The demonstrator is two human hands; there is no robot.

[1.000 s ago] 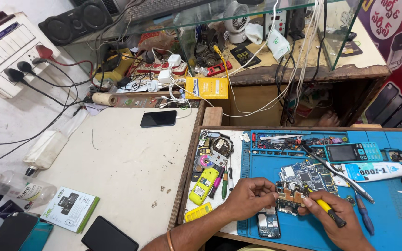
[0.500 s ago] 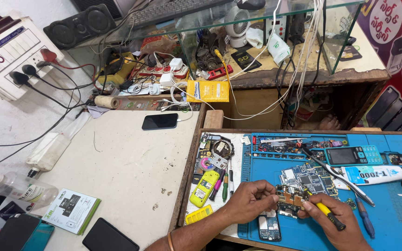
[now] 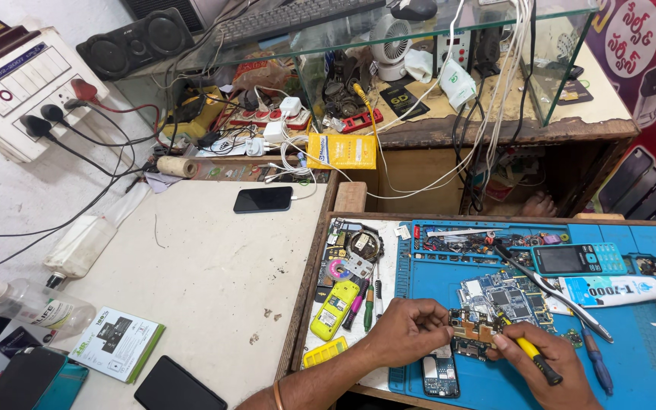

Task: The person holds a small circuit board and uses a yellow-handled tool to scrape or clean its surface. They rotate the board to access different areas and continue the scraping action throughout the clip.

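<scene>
Fingers (image 3: 436,328) of the left hand (image 3: 408,332) are curling around the left edge of a small brown circuit board (image 3: 474,329), pinching it just above the blue work mat (image 3: 632,357), while the right hand (image 3: 544,368) is gripping a yellow-handled screwdriver (image 3: 531,355) whose tip is touching the board's right end. Directly under the board another dark circuit board (image 3: 466,349) is lying on the mat, and just below it a small opened phone (image 3: 439,376) is resting near the mat's front edge. Behind the held board a larger grey circuit board (image 3: 501,292) is sitting, with long metal tweezers (image 3: 552,288) lying slantwise across its right side toward a blue-handled screwdriver (image 3: 595,361). A white glue tube (image 3: 610,291) and a teal keypad phone (image 3: 580,259) are lying further right on the mat, well clear of the hands. To the left of the left hand, a yellow phone (image 3: 335,309) and a few pens (image 3: 368,304) are crowding the white strip beside the mat, with a yellow battery piece (image 3: 324,352) near the wrist. On the pale desk (image 3: 206,258) further left, a black smartphone (image 3: 264,200) is lying plugged into a white cable, and a clear spray bottle (image 3: 32,305), a green-edged box (image 3: 116,342) and another dark phone (image 3: 179,387) are sitting near the front. Tangled cables (image 3: 419,114) are hanging from the glass shelf (image 3: 419,30) behind.
</scene>
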